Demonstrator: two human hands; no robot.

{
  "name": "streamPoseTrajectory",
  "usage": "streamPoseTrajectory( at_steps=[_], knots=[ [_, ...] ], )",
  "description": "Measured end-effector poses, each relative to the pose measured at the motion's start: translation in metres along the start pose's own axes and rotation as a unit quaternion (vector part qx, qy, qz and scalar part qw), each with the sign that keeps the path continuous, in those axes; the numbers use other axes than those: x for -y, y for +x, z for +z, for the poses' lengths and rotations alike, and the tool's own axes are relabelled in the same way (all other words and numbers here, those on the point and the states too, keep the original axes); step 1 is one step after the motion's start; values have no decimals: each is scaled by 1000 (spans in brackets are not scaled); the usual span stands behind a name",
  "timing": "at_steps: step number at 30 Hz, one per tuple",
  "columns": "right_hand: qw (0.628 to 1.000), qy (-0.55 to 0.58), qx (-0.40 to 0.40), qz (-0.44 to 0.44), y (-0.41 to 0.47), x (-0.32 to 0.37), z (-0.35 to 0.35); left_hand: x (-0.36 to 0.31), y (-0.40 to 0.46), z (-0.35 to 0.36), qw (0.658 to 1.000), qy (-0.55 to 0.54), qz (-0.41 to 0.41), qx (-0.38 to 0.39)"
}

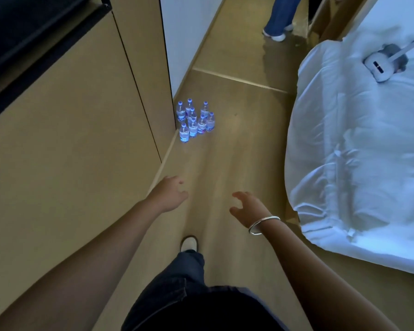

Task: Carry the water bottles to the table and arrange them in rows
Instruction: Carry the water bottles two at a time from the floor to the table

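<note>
Several small clear water bottles (195, 120) with blue caps and labels stand upright in a tight cluster on the wooden floor, against the corner of the cabinet wall. My left hand (169, 193) reaches forward over the floor with relaxed fingers and holds nothing. My right hand (247, 205), with a silver bangle on the wrist, is stretched out too, fingers loosely spread and empty. Both hands are well short of the bottles. No table is in view.
A tall beige cabinet (81, 115) lines the left side. A bed with white bedding (359, 144) fills the right, with a white device (380, 65) on it. Another person's legs (280, 17) stand at the far end of the floor passage. My own leg and shoe (189, 243) are below.
</note>
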State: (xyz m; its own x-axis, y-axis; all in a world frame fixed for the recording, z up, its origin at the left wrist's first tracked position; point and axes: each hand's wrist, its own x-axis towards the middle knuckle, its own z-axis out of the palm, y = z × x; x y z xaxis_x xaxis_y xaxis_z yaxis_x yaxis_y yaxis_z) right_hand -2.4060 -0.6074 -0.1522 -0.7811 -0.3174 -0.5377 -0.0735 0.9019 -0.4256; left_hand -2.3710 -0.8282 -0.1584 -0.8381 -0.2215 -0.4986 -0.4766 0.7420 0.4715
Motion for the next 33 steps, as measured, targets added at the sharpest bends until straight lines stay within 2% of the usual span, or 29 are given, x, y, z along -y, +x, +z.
streamPoseTrajectory(
  at_steps=[7, 15, 23, 28, 33],
  knots=[
    [1000, 28, 1, 4, 82, 32, -42, -19, 100, -46, 999, 12, 12, 32],
    [998, 30, 45, 14, 189, 22, -102, -59, 214, -64, 998, -4, -14, 54],
    [991, 42, 125, 6, 328, 0, -165, -110, 333, -82, 993, -51, -90, 52],
    [985, 15, 170, -6, 405, -6, -197, -119, 396, -82, 981, -106, -152, 56],
    [982, 5, 186, 11, 466, -6, -211, -114, 451, -70, 974, -101, -180, 90]
  ],
)
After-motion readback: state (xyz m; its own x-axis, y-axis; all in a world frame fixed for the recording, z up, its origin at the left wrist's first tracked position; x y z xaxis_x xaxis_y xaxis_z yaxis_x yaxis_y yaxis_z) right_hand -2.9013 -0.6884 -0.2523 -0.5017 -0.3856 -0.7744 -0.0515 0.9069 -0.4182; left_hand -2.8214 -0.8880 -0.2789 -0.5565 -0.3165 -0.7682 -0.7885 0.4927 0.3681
